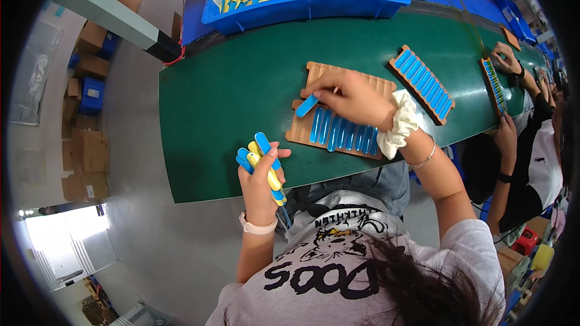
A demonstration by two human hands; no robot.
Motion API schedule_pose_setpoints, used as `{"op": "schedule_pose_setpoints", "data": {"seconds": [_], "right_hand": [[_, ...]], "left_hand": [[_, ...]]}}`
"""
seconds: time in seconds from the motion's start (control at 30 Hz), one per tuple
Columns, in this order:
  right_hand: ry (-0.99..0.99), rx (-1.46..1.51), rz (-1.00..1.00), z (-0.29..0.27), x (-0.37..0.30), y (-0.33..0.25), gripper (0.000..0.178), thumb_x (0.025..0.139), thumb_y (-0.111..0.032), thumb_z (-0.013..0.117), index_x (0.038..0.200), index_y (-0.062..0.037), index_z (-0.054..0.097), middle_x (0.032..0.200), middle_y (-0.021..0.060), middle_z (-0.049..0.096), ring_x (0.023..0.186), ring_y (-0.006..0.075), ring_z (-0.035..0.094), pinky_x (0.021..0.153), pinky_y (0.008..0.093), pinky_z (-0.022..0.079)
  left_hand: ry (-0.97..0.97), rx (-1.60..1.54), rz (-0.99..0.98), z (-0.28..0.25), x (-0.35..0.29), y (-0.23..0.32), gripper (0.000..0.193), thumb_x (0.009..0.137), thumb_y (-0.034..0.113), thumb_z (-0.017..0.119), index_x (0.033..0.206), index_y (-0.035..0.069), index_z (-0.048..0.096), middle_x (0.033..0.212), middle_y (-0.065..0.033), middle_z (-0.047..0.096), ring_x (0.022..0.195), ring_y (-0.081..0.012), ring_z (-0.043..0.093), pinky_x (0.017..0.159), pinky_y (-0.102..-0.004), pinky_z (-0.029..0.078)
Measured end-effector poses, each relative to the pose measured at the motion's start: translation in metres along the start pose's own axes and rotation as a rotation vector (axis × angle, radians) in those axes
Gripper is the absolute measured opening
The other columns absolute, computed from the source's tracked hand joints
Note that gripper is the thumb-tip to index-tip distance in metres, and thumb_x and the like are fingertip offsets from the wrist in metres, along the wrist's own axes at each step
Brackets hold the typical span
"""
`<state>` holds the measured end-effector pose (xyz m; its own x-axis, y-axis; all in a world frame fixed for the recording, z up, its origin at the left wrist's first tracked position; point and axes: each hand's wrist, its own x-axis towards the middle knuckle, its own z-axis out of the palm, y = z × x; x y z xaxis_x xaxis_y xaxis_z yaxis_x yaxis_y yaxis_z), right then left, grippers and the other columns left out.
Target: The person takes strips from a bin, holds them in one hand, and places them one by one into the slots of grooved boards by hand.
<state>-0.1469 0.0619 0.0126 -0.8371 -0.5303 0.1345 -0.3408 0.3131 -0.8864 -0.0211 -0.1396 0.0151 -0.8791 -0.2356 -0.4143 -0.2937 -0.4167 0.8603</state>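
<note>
Blue sticks fill most slots of the wooden tray; another is pinched by the right hand, while a bundle is clasped in the left hand.

blue bin: top cut by frame edge | slotted tray: middle hidden under right hand

Single head cam, fisheye, looking steeply down from above the person, close over green table.
</note>
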Motion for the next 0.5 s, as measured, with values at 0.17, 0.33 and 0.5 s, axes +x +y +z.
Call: {"op": "schedule_pose_setpoints", "data": {"seconds": [0.17,0.33,0.5], "right_hand": [[-0.055,-0.138,0.142,0.011,0.007,0.000,0.013,0.085,-0.006,0.060,0.096,0.0006,0.065,0.093,0.0101,0.068,0.076,0.0183,0.063,0.071,0.0292,0.051],[-0.122,-0.346,-0.022,0.021,0.012,0.006,0.015,0.079,-0.005,0.067,0.094,-0.0020,0.065,0.096,0.0114,0.060,0.093,0.0248,0.059,0.081,0.0321,0.048],[-0.191,-0.308,0.046,0.022,0.013,-0.005,0.019,0.076,-0.006,0.070,0.094,-0.0031,0.066,0.096,0.0107,0.056,0.096,0.0248,0.056,0.084,0.0322,0.047]], "left_hand": [[-0.009,0.111,-0.042,-0.010,0.002,-0.002,0.025,0.079,0.016,0.070,0.094,-0.003,0.063,0.078,-0.0085,0.063,0.050,-0.0086,0.051,0.046,-0.0217,0.039],[0.003,0.093,-0.015,-0.007,0.001,-0.002,0.022,0.079,0.016,0.071,0.091,-0.001,0.063,0.076,-0.0054,0.061,0.052,-0.0080,0.052,0.047,-0.0211,0.040],[-0.007,0.157,0.027,-0.006,-0.001,-0.003,0.019,0.077,0.015,0.073,0.085,0.001,0.062,0.071,-0.0027,0.060,0.051,-0.0076,0.052,0.047,-0.0207,0.040]]}}
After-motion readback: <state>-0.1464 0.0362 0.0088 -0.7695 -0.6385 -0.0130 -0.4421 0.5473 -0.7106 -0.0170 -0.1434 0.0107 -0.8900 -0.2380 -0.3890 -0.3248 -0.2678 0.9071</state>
